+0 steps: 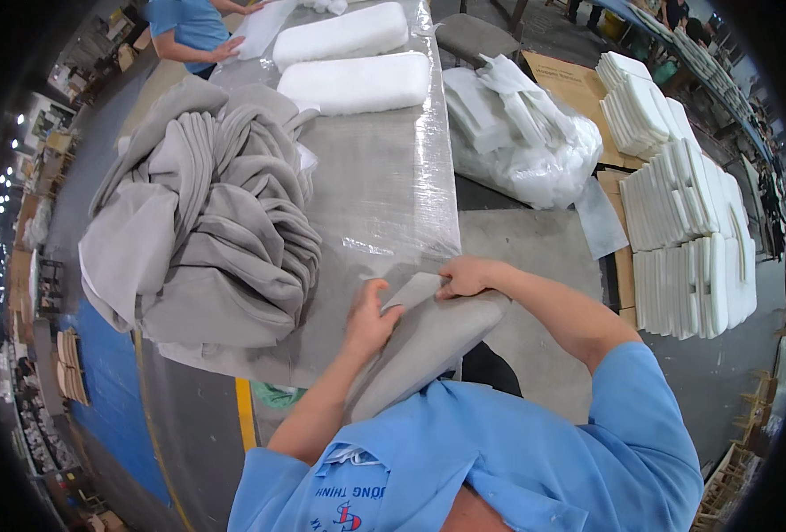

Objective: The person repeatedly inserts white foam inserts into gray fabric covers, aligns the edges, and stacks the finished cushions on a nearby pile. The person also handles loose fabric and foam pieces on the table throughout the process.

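Observation:
A grey fabric-covered cushion [437, 341] leans between my body and the near edge of the table, tilted with its far end up. My right hand [468, 277] pinches the grey cover at the cushion's far right corner. A paler flap or lining strip [413, 290] shows along the far edge, between my hands. My left hand [371, 321] is at the left side of that edge, its thumb and forefinger apart and its thumb close to the flap. Its other fingers are partly hidden. A large heap of grey fabric covers [224, 222] lies on the table to the left.
Two white padded cushions [353, 84] lie on the far part of the plastic-covered table [375, 177]. A co-worker in blue [189, 35] handles white sheet material there. On the right are a plastic bag of white material [535, 151] and tall stacks of white pads [686, 239].

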The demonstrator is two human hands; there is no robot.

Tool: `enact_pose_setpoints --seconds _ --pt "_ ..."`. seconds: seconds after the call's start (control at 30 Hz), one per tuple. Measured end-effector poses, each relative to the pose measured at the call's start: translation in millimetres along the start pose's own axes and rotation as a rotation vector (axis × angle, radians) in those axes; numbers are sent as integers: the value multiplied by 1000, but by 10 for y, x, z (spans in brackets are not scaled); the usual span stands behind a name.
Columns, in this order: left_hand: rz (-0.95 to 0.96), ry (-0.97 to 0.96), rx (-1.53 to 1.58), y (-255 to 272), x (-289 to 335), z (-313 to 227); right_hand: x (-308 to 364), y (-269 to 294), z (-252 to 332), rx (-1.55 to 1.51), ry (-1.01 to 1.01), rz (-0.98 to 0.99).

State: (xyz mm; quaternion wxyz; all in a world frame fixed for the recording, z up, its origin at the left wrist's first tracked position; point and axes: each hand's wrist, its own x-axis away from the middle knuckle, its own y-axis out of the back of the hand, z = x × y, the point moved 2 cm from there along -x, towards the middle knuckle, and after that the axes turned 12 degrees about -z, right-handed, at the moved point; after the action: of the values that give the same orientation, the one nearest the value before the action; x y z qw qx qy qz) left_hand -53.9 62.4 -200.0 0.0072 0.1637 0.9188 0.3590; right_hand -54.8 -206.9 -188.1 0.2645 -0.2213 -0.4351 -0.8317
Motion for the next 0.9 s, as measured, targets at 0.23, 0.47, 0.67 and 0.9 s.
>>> enact_pose_setpoints --seconds 0.23,0.47,0.67,0.9 --pt "493 380 -266 396 341 718 -335 -175 68 192 47 -133" --pt "55 329 -349 158 577 793 -609 -328 61 350 14 89" --pt "-110 362 -345 102 564 843 -514 -447 35 130 -90 -282" --pt "-67 370 -368 104 520 890 -555 -412 93 125 -29 -404"
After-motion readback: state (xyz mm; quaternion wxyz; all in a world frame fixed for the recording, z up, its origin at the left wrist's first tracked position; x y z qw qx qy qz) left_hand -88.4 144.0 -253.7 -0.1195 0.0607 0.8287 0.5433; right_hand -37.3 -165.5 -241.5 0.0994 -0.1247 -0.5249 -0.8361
